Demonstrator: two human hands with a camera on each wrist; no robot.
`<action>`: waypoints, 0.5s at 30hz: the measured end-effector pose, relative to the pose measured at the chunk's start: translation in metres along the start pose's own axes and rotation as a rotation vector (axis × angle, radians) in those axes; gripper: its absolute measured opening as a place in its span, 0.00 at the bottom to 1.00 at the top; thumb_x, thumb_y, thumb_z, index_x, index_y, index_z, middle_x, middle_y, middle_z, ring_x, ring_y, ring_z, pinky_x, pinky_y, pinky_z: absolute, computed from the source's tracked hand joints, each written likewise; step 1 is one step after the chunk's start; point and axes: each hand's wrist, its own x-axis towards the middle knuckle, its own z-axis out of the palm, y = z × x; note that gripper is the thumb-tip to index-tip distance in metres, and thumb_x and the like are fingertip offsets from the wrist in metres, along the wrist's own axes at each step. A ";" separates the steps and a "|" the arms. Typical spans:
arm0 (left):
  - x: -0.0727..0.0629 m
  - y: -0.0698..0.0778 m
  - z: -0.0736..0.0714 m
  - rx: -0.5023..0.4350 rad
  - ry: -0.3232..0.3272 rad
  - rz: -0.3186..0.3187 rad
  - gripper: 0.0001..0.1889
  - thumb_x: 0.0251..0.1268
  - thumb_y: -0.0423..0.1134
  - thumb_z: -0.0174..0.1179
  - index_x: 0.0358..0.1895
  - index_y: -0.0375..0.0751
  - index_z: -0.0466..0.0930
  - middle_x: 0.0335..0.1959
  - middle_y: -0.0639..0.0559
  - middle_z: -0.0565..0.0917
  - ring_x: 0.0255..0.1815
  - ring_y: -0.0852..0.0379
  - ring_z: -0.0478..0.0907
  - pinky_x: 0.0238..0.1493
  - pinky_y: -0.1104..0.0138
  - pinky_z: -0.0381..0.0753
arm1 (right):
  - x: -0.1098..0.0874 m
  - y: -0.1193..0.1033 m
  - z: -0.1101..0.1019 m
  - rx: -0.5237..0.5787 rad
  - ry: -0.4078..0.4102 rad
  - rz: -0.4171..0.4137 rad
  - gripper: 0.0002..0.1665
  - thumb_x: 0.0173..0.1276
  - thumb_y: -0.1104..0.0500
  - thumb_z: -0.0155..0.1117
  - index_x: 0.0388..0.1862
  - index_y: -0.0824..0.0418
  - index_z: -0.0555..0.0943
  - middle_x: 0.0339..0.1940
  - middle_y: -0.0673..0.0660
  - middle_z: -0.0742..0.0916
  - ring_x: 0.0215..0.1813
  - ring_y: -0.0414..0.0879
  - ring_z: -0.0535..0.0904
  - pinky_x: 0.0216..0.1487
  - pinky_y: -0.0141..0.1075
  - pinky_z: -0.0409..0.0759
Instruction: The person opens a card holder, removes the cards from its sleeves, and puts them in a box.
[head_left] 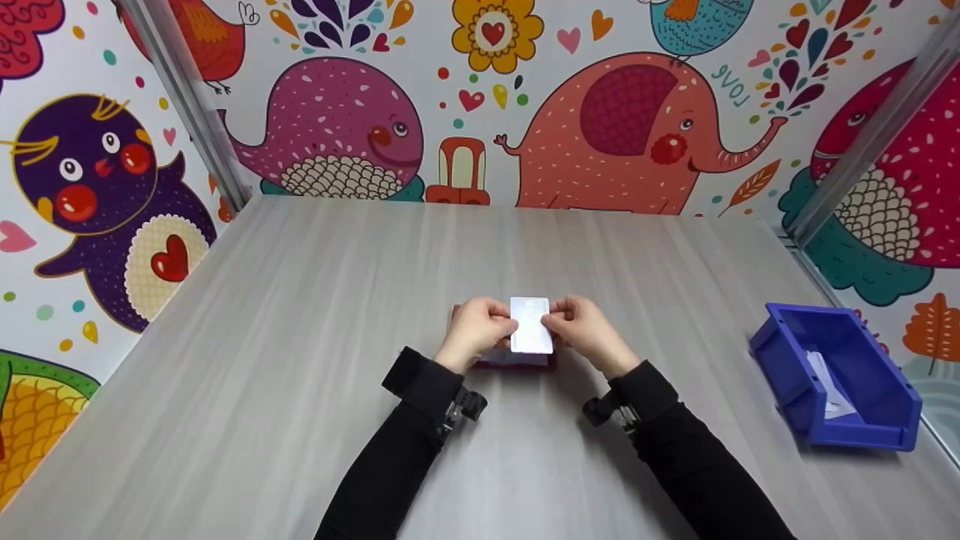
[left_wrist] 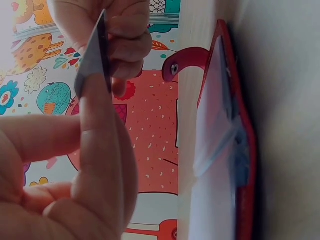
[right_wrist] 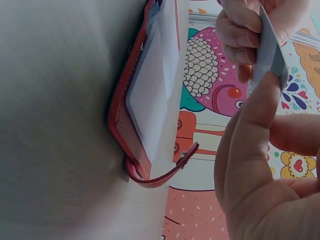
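A white card (head_left: 531, 330) is pinched between thumb and fingers of both hands, my left hand (head_left: 476, 330) on its left edge and my right hand (head_left: 589, 330) on its right. It is raised above a red card holder (head_left: 517, 365) that lies open on the table, largely covered by the hands and card in the head view. Clear plastic sleeves (left_wrist: 215, 120) with white contents show inside the holder in the left wrist view. A red strap (right_wrist: 167, 177) with a metal snap sticks out from the holder, unfastened. Both wrist views show the card (right_wrist: 270, 50) nearly edge-on.
At the right of the table stands a blue plastic bin (head_left: 862, 436) with some white flat pieces (head_left: 829, 386) inside. Walls printed with cartoon animals enclose the light wood-grain table (head_left: 315, 300) at the back and sides.
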 end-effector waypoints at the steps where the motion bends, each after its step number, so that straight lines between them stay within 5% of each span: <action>1: 0.000 0.000 0.000 -0.001 -0.001 0.000 0.08 0.57 0.24 0.60 0.40 0.23 0.81 0.30 0.46 0.84 0.25 0.60 0.79 0.28 0.70 0.83 | 0.000 0.000 0.000 -0.001 0.001 -0.001 0.10 0.70 0.68 0.57 0.45 0.75 0.72 0.31 0.54 0.79 0.28 0.39 0.75 0.27 0.28 0.75; 10: 0.000 -0.001 0.000 -0.015 0.004 -0.015 0.08 0.59 0.25 0.61 0.41 0.23 0.80 0.31 0.45 0.84 0.24 0.61 0.79 0.27 0.71 0.82 | 0.003 0.003 -0.001 0.028 0.005 -0.002 0.11 0.69 0.69 0.56 0.47 0.76 0.71 0.30 0.54 0.80 0.28 0.38 0.75 0.27 0.28 0.76; 15: 0.001 0.000 -0.004 -0.151 -0.005 -0.044 0.09 0.60 0.23 0.58 0.43 0.21 0.77 0.29 0.42 0.83 0.20 0.60 0.79 0.25 0.70 0.83 | 0.002 0.002 -0.006 0.047 0.017 0.002 0.12 0.69 0.69 0.55 0.48 0.76 0.71 0.31 0.55 0.80 0.30 0.39 0.77 0.31 0.30 0.80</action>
